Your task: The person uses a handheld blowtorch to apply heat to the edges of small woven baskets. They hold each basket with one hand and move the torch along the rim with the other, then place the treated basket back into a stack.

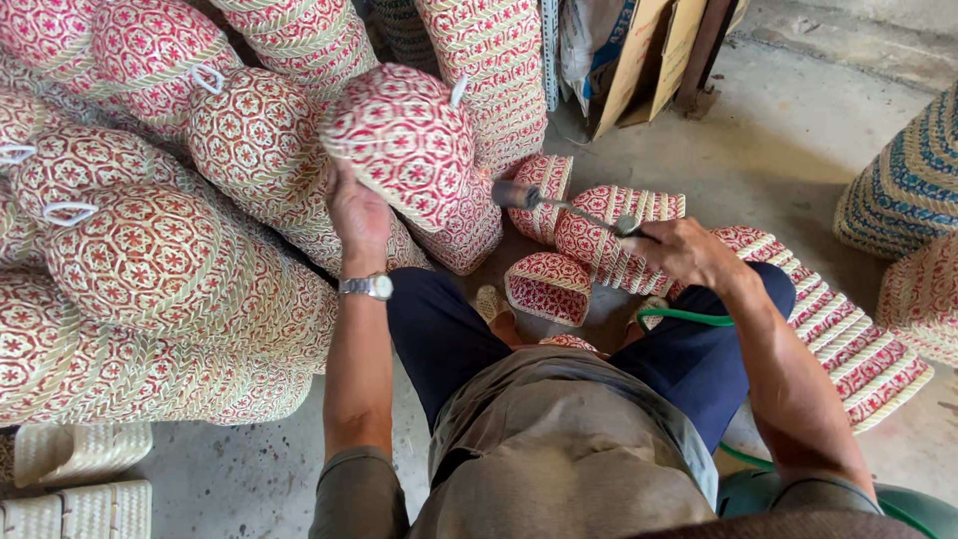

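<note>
Basically: seated person gripping woven basket and spray tool

Person is sitting on the concrete floor (798, 130), head camera looking down at lap, dark blue trousers and grey shirt showing.

Left hand (357, 215) is gripping a woven basket (404, 140) from below, fingers closed on its lower edge, holding it up tilted in the air in front of the stack. Basket is red and cream, patterned with star-like shapes, with a small white loop near its top. A silver wristwatch (367, 287) is sitting on the left wrist.

Right hand (684, 250) is wrapping tight around the handle of a metal spray tool (559, 205), nozzle end pointing left toward the held basket, tip sitting just beside its right side; touching or not, cannot tell. A green hose (689, 317) is running from under the right hand, down past the right knee toward the bottom right corner of the floor.

Stacked baskets (150, 250) of the same pattern are piling up on the left, filling the far left part of the floor. Smaller woven lids (549, 287) are lying between the knees and further ahead. A long woven piece (858, 349) is lying by the right leg. Blue-green basket (908, 180) is standing at the right edge. Cardboard (639, 50) is leaning at the far edge.
</note>
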